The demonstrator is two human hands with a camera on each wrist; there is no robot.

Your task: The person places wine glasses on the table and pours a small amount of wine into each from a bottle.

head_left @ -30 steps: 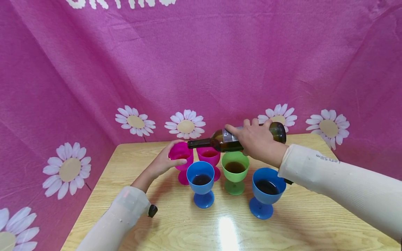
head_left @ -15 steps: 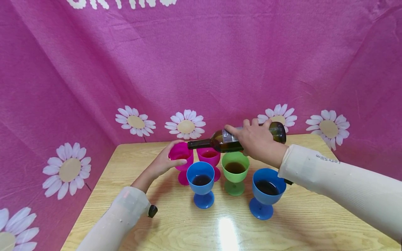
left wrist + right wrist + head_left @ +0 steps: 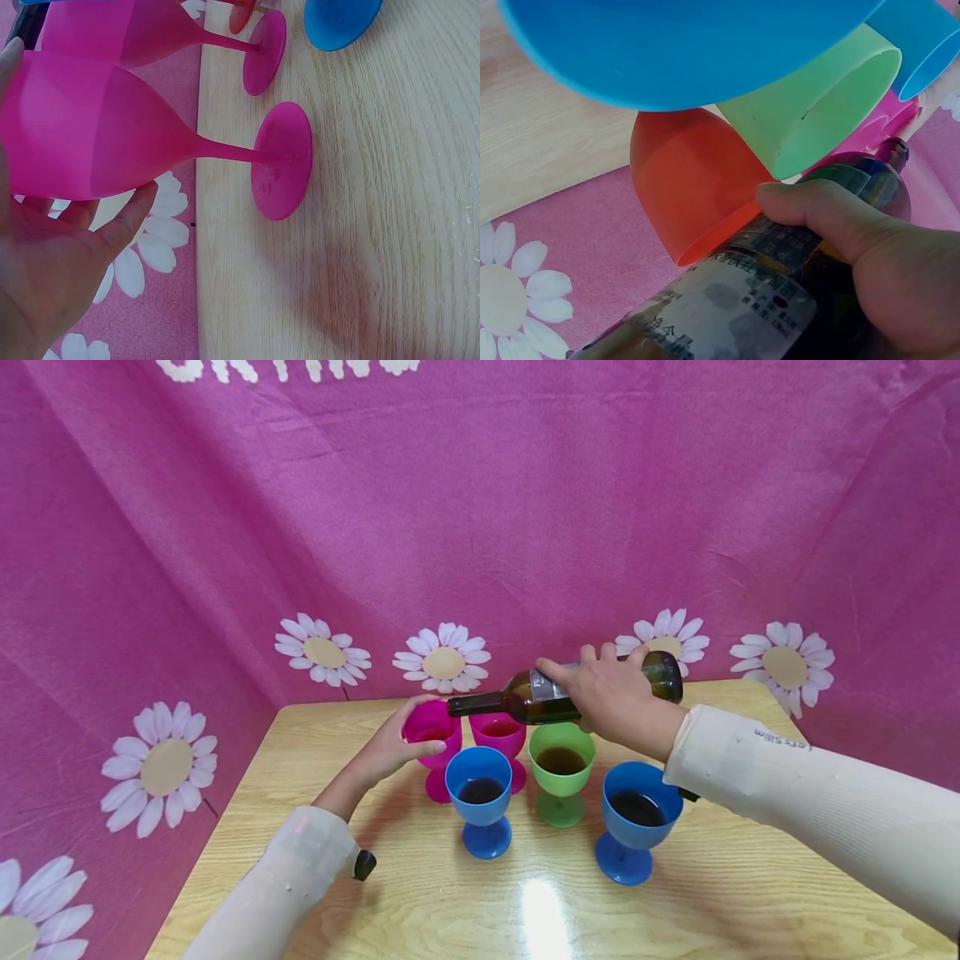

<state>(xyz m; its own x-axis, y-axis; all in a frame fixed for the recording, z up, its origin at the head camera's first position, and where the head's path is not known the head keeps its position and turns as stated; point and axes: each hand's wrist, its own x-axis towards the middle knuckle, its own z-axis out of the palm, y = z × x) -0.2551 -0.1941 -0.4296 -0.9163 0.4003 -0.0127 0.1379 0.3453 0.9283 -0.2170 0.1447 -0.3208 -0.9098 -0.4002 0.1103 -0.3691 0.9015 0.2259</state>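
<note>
In the head view my left hand (image 3: 384, 750) holds the bowl of the left pink goblet (image 3: 437, 787), thumb in front and fingers behind. That goblet's foot (image 3: 283, 161) stands on the wooden table in the left wrist view. My right hand (image 3: 617, 700) grips a dark glass wine bottle (image 3: 542, 700) around its labelled body. The bottle lies almost level, its mouth at the left pink goblet's rim. Reddish liquid shows inside this goblet. Whether liquid is flowing from the bottle I cannot tell. Below the bottle's neck stands a second pink goblet (image 3: 510, 743), also with reddish liquid.
Nearer me stand a blue goblet (image 3: 483, 810), a green goblet (image 3: 557, 783) and another blue goblet (image 3: 637, 828), each with dark liquid. An orange goblet (image 3: 694, 169) shows beside the bottle in the right wrist view. A pink flowered cloth (image 3: 480, 510) hangs behind the table (image 3: 427, 902).
</note>
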